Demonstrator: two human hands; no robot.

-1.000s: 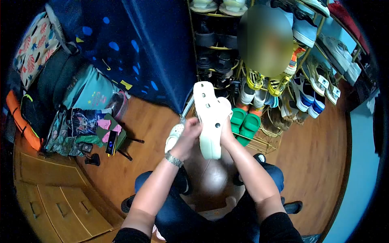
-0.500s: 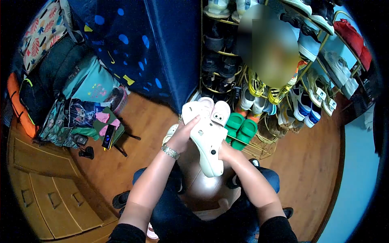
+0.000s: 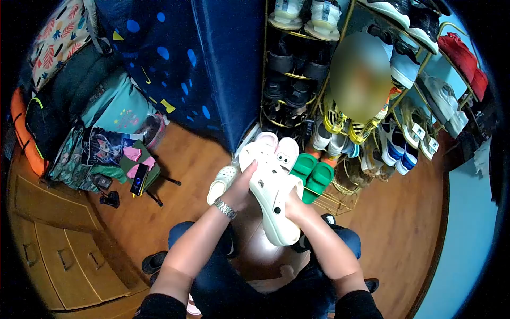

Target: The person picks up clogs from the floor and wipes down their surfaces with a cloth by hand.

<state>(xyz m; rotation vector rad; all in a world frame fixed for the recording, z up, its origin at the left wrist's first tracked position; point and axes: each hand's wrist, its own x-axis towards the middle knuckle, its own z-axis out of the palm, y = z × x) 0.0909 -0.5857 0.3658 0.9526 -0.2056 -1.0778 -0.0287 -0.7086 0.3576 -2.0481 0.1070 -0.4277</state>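
A white clog (image 3: 273, 199) with round dark strap buttons is held up in front of me, toe pointing away. My left hand (image 3: 241, 189), with a metal watch at its wrist, is closed around the clog's left side near the toe. Through the heel opening my right hand (image 3: 293, 206) reaches inside the clog, and its fingers are hidden there. A second white clog (image 3: 223, 179) rests on the floor left of my left hand. Just beyond the held clog are pale pink slides (image 3: 287, 150), one with cartoon eyes, partly covered by it.
Green slides (image 3: 320, 181) lie right of the pink ones on a low gold wire rack (image 3: 340, 201). Tall racks (image 3: 295, 75) hold several shoes. A blue fabric cover (image 3: 226, 80) stands behind. At left are piled bags (image 3: 66, 98), a small stool (image 3: 151, 175) and wooden drawers (image 3: 64, 260).
The held clog has come slightly down and nearer to me, with both hands still at it. More of the second clog on the floor now shows. The view has shifted a little.
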